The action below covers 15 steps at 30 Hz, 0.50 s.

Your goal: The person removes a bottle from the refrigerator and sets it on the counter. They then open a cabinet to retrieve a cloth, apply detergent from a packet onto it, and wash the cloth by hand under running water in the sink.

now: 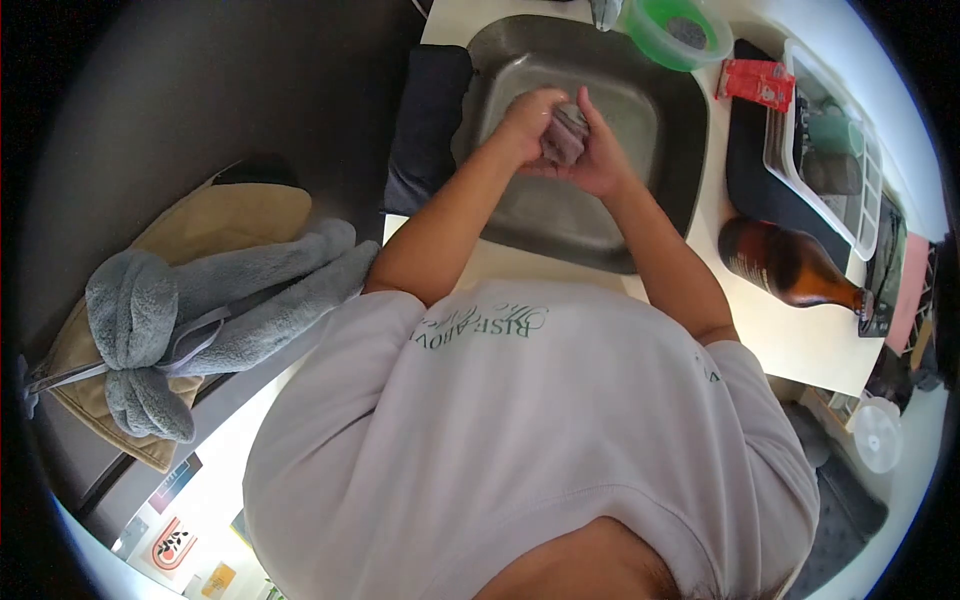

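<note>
Over the metal sink (pixel 640 235), both hands come together around a small crumpled greyish-purple cloth (pixel 563 138). My left hand (pixel 530 125) has its fingers curled against the cloth's left and upper side. On the other side my right hand (pixel 603 160) cups the cloth in its palm, thumb pointing up. The fingers beneath the cloth are partly hidden. Part of the faucet (pixel 606 12) shows at the sink's top edge. A green bowl (pixel 650 45) with something grey and round in it stands at the sink's upper right corner.
A dark cloth (pixel 428 130) lies along the sink's left edge. To the right are a red packet (pixel 757 83), a white dish rack (pixel 835 225) on a black mat (pixel 745 185), and a brown bottle (pixel 785 262) on its side. Grey plush fabric (pixel 270 320) hangs at left.
</note>
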{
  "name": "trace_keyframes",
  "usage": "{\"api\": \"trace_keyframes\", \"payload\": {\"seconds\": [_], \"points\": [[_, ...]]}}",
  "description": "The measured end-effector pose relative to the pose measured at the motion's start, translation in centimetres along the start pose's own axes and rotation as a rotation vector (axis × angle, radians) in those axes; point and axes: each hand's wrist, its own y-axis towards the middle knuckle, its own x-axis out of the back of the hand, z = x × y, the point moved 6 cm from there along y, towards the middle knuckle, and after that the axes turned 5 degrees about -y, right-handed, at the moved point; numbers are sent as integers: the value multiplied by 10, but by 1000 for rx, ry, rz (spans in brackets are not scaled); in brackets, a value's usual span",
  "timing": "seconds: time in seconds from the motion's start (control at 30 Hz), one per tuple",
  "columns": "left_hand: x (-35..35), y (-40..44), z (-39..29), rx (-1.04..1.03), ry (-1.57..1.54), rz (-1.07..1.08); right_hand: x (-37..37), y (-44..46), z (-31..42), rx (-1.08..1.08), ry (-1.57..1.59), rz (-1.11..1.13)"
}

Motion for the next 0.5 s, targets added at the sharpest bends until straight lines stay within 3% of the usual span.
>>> {"api": "trace_keyframes", "payload": {"seconds": [0.1,0.2,0.3,0.4,0.5], "points": [[-23,-20,-11,-271,454,132,23,-7,-12,-73,13,96],[-34,-26,-1,-87,237,346,24,-6,-23,-160,-26,246],[-41,-43,-5,61,144,371,30,-1,-32,-324,-49,249],[-29,-34,-7,-29,237,295,30,2,-38,-393,-103,281],[-9,-19,4,-71,342,180,40,9,-54,-484,-214,163]]}}
